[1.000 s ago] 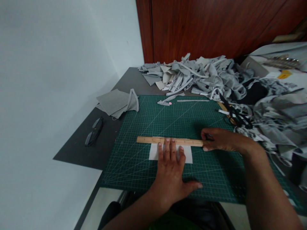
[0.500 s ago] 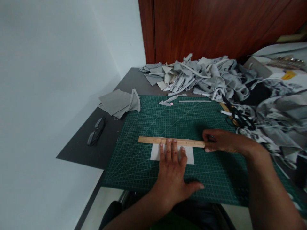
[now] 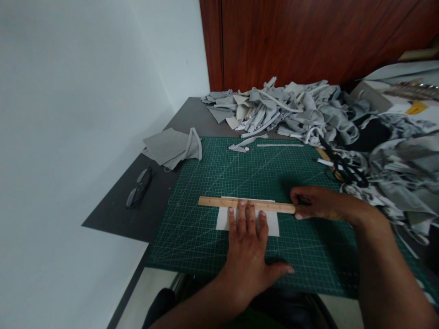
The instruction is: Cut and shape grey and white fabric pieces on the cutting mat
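Pressed left hand [image 3: 248, 246] flat, fingers spread, on white piece [image 3: 272, 222] and wooden ruler [image 3: 219, 201], mid-front of cutting mat [image 3: 240, 169]. Curled right hand [image 3: 318, 203] shut at the ruler's right end; on what, could not tell. Probably called for firm, even pressure. Left bare mat beyond; scissors [image 3: 345, 169] and scrap pile [image 3: 291, 109] crowded rightward.

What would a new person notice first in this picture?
First, the green cutting mat in the middle, where the left hand presses a wooden ruler onto a white piece of cloth and the right hand rests at the ruler's right end. Behind lies a big heap of grey scraps.
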{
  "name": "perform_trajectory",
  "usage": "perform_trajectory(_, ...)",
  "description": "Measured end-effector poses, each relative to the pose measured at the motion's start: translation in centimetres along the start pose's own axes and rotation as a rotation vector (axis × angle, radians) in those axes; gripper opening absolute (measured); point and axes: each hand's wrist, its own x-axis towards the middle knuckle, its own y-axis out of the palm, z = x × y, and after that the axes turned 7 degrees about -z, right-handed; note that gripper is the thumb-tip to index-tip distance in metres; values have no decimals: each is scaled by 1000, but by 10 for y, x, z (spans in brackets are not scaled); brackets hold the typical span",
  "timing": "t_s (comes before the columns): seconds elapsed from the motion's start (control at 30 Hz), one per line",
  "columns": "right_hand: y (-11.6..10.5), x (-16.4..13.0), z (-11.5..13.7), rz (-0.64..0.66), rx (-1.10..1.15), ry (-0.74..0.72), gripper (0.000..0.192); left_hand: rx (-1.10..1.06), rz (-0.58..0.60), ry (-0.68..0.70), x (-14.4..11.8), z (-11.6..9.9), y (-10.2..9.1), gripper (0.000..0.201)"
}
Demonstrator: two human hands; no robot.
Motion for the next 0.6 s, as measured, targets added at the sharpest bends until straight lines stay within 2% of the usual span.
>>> perform_trajectory(0.33,0,0,0,8,-4,19,29,-20,4,-3,0,1,-1,123)
perform_trajectory(0.6,-5,-3,10,17,-10,65,30,3,-65,28,1,1,1,121)
